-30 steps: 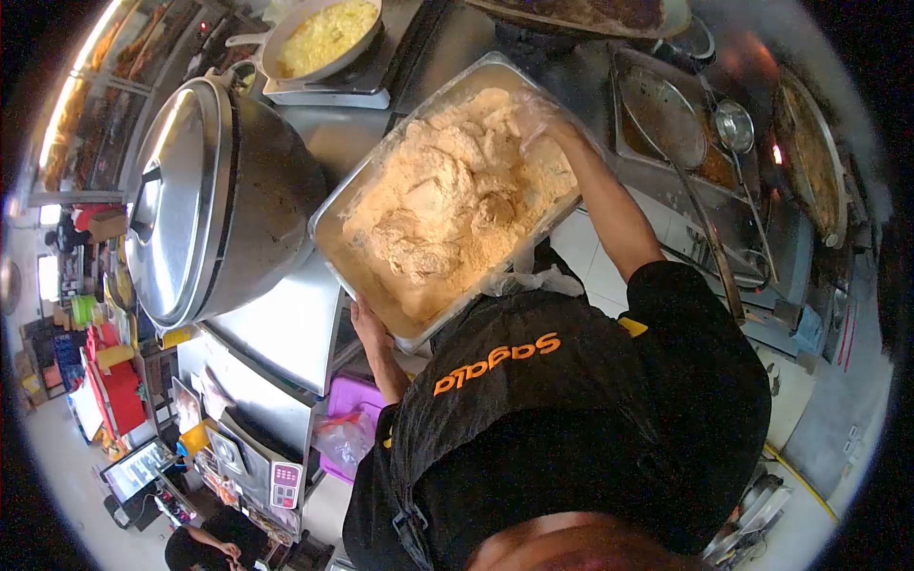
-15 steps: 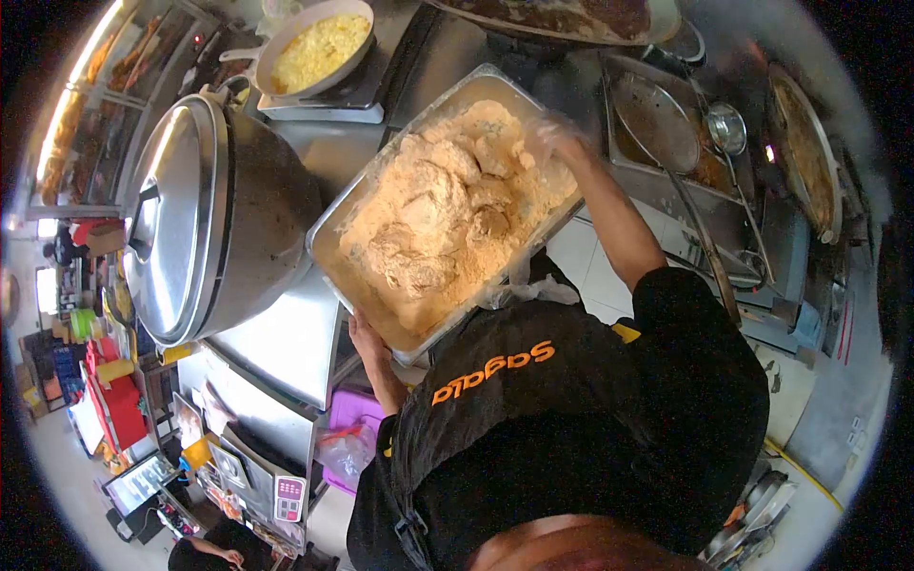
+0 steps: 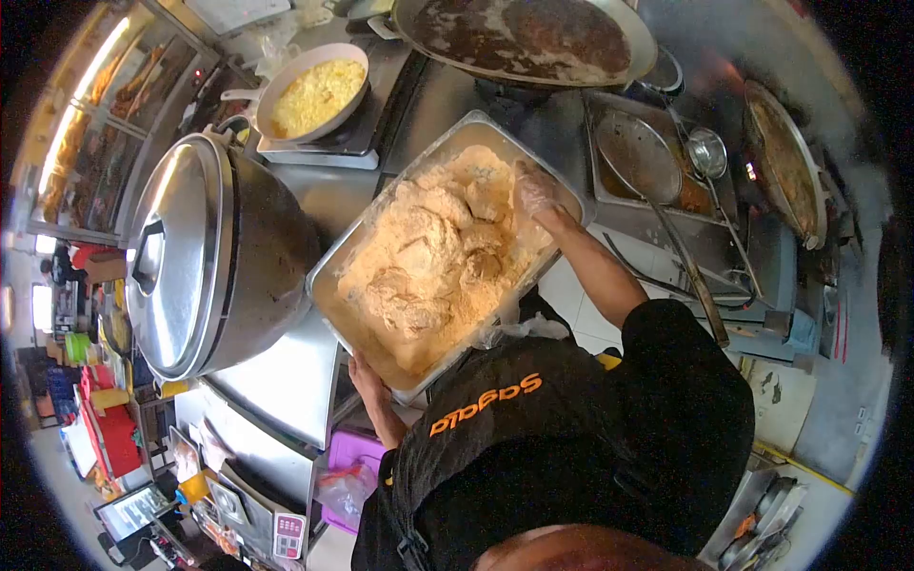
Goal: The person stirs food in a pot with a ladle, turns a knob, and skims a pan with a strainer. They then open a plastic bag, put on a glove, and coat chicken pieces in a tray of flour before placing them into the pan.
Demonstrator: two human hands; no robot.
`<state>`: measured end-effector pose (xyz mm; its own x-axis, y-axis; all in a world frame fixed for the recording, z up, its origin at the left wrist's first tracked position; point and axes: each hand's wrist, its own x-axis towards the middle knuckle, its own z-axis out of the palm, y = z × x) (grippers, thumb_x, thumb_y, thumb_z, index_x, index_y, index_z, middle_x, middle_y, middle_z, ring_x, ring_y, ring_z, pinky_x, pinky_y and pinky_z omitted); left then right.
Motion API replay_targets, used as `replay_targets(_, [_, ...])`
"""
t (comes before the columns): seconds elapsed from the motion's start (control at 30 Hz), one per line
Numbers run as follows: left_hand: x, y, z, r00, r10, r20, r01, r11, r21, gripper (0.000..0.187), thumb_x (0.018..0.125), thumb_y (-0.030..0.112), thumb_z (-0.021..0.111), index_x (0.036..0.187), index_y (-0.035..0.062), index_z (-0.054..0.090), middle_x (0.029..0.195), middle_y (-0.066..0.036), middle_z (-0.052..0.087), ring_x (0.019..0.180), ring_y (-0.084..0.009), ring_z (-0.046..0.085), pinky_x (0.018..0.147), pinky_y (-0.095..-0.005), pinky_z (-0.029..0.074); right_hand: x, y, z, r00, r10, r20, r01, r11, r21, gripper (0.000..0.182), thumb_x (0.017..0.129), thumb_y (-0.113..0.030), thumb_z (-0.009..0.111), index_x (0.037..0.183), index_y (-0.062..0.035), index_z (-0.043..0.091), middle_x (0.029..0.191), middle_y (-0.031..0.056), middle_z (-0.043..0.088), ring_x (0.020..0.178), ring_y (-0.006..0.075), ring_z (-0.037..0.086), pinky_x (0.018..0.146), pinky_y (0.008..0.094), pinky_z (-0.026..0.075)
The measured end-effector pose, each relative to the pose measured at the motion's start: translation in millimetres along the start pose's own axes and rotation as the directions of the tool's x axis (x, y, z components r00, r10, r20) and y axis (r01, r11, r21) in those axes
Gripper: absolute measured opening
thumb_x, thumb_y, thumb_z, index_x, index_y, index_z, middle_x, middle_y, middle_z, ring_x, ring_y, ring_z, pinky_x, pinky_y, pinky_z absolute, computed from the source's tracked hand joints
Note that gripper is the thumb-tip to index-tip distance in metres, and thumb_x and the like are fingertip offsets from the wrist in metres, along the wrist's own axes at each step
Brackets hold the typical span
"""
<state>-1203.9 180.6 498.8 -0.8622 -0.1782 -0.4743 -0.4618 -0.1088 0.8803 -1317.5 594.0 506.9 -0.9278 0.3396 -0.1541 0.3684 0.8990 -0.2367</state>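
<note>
A large metal tray lies tilted across the middle of the view, just in front of my body. Inside it are floured pieces in a bed of pale orange flour, several of them heaped together. At the tray's lower left corner, my left hand grips the outer edge, its fingers partly hidden by the metal. My right hand, in a clear flour-dusted glove, reaches into the tray's right end beside the coated pieces, fingers stretched out against the flour.
Left of the tray stands a big lidded pot. A pan of yellow food sits on a burner at upper left. Beyond the tray is a wide wok of dark oil. Strainers and a ladle lie at right.
My right hand has moved from the tray's upper right rim down and left into the flour. The whole scene has shifted slightly downward in view. My left hand keeps its place at the tray corner.
</note>
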Motion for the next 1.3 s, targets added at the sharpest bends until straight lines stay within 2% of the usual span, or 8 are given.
replay_targets(0.57, [13,-25,-12,1.0,0.004,0.0,-0.004,0.996,-0.085,0.029,0.093,0.023,0.036,0.104,-0.0025,0.044,0.097,-0.014,0.056,0.085,-0.0222,0.057,0.071,-0.0321,0.048,3,3,-30,0.971,-0.227,0.075,0.238,0.944,-0.229,0.023,0.074,-0.007,0.047,0.093,-0.0003,0.058,0.088,0.0178,0.061,0.077,0.0264,0.06,0.064,0.0369,0.047])
replay_targets(0.67, [15,-26,-14,1.0,0.025,0.003,-0.025,0.999,-0.04,0.029,0.093,0.023,0.037,0.104,-0.0025,0.044,0.098,-0.014,0.055,0.085,-0.0222,0.057,0.071,-0.032,0.048,27,33,-11,0.975,-0.213,0.064,0.181,0.928,0.324,0.028,0.073,-0.008,0.049,0.098,-0.0013,0.057,0.086,0.0141,0.062,0.073,0.0208,0.06,0.064,0.0364,0.047])
replay_targets(0.83, [15,-25,-13,0.999,-0.038,0.036,0.044,0.982,-0.186,0.031,0.092,0.023,0.037,0.108,-0.0034,0.043,0.102,-0.015,0.054,0.087,-0.023,0.057,0.071,-0.0321,0.048,58,9,5,0.81,-0.362,0.462,0.239,0.923,0.302,0.039,0.078,-0.014,0.052,0.116,-0.0019,0.049,0.099,0.0102,0.06,0.078,0.0156,0.059,0.068,0.0318,0.048])
replay_targets(0.9, [14,-23,-10,0.999,-0.045,0.014,0.047,0.98,-0.191,0.034,0.092,0.023,0.037,0.112,-0.0041,0.041,0.104,-0.016,0.054,0.089,-0.0236,0.057,0.072,-0.0327,0.048,81,32,64,0.85,-0.375,0.37,-0.305,0.222,0.926,0.043,0.081,-0.018,0.052,0.12,-0.0004,0.044,0.104,0.0102,0.058,0.08,0.0153,0.058,0.069,0.03,0.048])
replay_targets(1.0, [13,-21,-9,0.998,-0.055,-0.007,0.053,0.984,-0.169,0.037,0.092,0.023,0.037,0.116,-0.0051,0.039,0.107,-0.016,0.052,0.091,-0.0244,0.056,0.073,-0.0335,0.048,92,32,81,0.742,-0.662,0.1,0.198,0.36,0.912,0.042,0.084,-0.02,0.05,0.121,-0.0008,0.044,0.107,0.011,0.056,0.082,0.0177,0.059,0.073,0.0313,0.048])
replay_targets(1.1, [10,-19,-9,0.999,-0.034,-0.012,0.033,0.992,-0.119,0.038,0.092,0.023,0.037,0.118,-0.0054,0.038,0.108,-0.017,0.052,0.092,-0.0249,0.056,0.074,-0.0337,0.049,71,41,58,0.729,-0.612,0.306,-0.411,-0.034,0.911,0.042,0.085,-0.022,0.049,0.121,-0.0018,0.044,0.105,0.0108,0.057,0.084,0.0203,0.059,0.075,0.0348,0.048])
replay_targets(1.23, [22,-35,-20,0.999,-0.018,0.042,0.023,0.991,-0.13,0.038,0.092,0.022,0.037,0.118,-0.0052,0.038,0.108,-0.017,0.052,0.092,-0.0253,0.056,0.074,-0.0337,0.048,93,75,121,0.884,-0.386,0.262,-0.209,0.174,0.962,0.04,0.085,-0.024,0.047,0.119,-0.0029,0.046,0.1,0.0098,0.058,0.083,0.0226,0.059,0.073,0.0346,0.049])
replay_targets(1.3, [17,-29,-14,1.0,0.002,0.03,0.002,0.988,-0.156,0.037,0.092,0.022,0.036,0.118,-0.0048,0.038,0.108,-0.017,0.052,0.091,-0.0254,0.056,0.074,-0.0338,0.048,77,68,110,0.797,-0.579,-0.171,0.546,0.57,0.613,0.045,0.078,-0.025,0.056,0.115,-0.0014,0.046,0.089,0.013,0.059,0.075,0.0194,0.058,0.065,0.0332,0.05])
